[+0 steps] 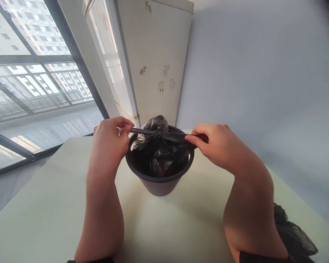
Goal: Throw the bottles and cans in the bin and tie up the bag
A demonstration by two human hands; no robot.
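Note:
A black plastic garbage bag [164, 155] sits inside a dark trash can [159, 179], its gathered top bunched above the rim. My left hand [112, 137] pinches one twisted end of the bag between thumb and fingers, left of the can. On the other side, my right hand [212, 142] is closed around the opposite end. Both ends are pulled out sideways, and they cross at a knot-like bunch in the middle. What lies inside the bag is hidden.
The can stands on a pale table [159, 226]. Another black plastic bag [294, 233] lies crumpled at the right, beside my forearm. Behind the table are a white refrigerator [156, 51], a plain wall [249, 73] and, to the left, a large window [35, 80].

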